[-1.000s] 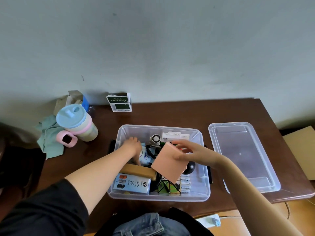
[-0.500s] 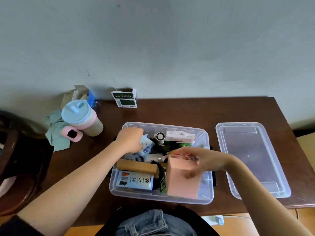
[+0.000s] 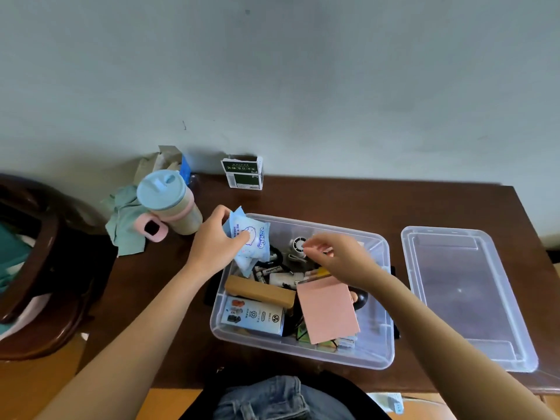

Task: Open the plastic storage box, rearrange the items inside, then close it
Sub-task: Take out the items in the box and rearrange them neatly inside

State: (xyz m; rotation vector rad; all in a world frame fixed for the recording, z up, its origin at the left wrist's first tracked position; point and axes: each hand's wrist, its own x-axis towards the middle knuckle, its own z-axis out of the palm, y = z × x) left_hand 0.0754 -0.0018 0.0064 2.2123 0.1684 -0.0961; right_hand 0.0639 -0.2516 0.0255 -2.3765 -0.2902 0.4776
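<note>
The clear plastic storage box [image 3: 382,356] stands open on the brown table, full of small items. Its clear lid [image 3: 463,295] lies flat to the right. My left hand [image 3: 213,242] grips a light blue wet-wipe packet [image 3: 253,241], lifted over the box's far left corner. My right hand [image 3: 339,253] hovers over the box's far side near a small white fan [image 3: 298,245], fingers loosely curled and holding nothing. A pink pad [image 3: 327,310] lies in the box, leaning on other items. A wooden block [image 3: 260,291] and a white printed carton [image 3: 253,316] lie at the box's left.
A blue-lidded cup with a pink handle [image 3: 169,207] and a green cloth [image 3: 125,225] sit at the table's far left. A green and white carton [image 3: 244,172] stands by the wall. A dark wooden chair [image 3: 39,268] is at the left.
My right hand set the pink pad down in the box, let it go and moved to the far side. My left hand lifted the wet-wipe packet out of the box.
</note>
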